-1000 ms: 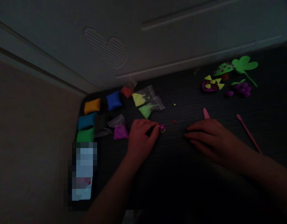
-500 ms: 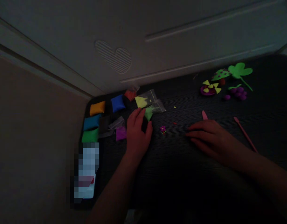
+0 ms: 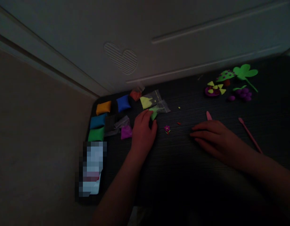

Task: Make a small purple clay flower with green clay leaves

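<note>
Reaching over the dark desk [image 3: 182, 163], the left hand [image 3: 143, 131] has its fingers [image 3: 145, 115] curled loosely on the light green clay bag [image 3: 156, 110], touching it, though I can't tell if it's really gripped. The yellow clay bag [image 3: 148, 101] sits just behind that. The right hand [image 3: 213, 138] lies flat with fingers spread, holding nothing, next to a pink tool [image 3: 249, 134]. A tiny purple clay flower [image 3: 167, 129] sits between the hands.
</note>
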{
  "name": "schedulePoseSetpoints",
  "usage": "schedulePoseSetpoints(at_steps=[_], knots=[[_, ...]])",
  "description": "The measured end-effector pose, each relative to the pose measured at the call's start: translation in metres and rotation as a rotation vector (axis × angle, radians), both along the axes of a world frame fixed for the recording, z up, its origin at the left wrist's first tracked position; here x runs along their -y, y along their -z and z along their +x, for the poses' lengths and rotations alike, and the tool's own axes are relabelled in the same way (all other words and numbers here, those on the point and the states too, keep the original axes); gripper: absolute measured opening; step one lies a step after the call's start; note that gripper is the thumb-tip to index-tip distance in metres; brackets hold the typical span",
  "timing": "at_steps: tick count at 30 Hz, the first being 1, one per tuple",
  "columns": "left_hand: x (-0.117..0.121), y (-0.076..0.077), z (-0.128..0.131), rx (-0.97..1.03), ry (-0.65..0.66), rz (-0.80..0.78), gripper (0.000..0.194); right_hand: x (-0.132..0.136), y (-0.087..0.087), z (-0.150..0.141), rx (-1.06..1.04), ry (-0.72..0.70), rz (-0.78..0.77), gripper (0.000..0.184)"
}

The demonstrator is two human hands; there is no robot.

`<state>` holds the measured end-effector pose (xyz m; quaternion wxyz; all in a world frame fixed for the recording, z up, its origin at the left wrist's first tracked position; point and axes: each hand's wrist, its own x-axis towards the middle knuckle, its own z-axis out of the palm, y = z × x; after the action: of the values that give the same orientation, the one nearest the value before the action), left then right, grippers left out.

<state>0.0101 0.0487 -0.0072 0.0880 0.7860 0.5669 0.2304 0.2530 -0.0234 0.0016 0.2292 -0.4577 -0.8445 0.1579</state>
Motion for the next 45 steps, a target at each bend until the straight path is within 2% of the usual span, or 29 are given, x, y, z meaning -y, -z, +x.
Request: schedulePoseSetpoints(at_steps=[4, 9, 16, 20, 23, 27, 31, 35, 40, 45], knots=[[-0.003, -0.001, 0.002, -0.046, 0.009, 0.023, 0.029, -0.001, 0.001, 0.001, -0.002, -0.005, -0.004, 0.024], [-0.010, -0.002, 0.005, -0.117, 0.026, 0.054, 0.032, -0.002, 0.003, 0.002, -0.039, 0.058, 0.037, 0.022], [-0.015, 0.004, 0.003, 0.056, 0.007, 0.009, 0.031, -0.003, 0.007, 0.000, -0.145, 0.169, 0.076, 0.021], [-0.009, 0.000, 0.000, 0.250, -0.008, -0.010, 0.027, -0.004, 0.002, -0.004, -0.269, 0.243, 0.070, 0.021], [-0.001, -0.006, -0.001, 0.446, -0.004, -0.084, 0.026, -0.010, -0.007, -0.013, -0.325, 0.281, 0.115, 0.022], [0.010, -0.011, -0.001, 0.762, 0.057, -0.252, 0.030, -0.024, -0.018, -0.037, -0.439, 0.337, 0.158, 0.025], [0.025, -0.014, -0.003, 1.016, 0.087, -0.344, 0.035, -0.025, -0.020, -0.063, -0.526, 0.366, 0.124, 0.029], [0.050, -0.009, 0.000, 1.104, 0.167, -0.454, 0.033, -0.004, -0.013, -0.073, -0.549, 0.356, 0.046, 0.028], [0.084, 0.006, 0.007, 1.114, 0.194, -0.551, 0.034, 0.029, 0.010, -0.069, -0.544, 0.373, -0.047, 0.031], [0.101, 0.010, 0.003, 1.071, 0.222, -0.589, 0.032, 0.045, 0.028, -0.067, -0.511, 0.360, -0.072, 0.030]])
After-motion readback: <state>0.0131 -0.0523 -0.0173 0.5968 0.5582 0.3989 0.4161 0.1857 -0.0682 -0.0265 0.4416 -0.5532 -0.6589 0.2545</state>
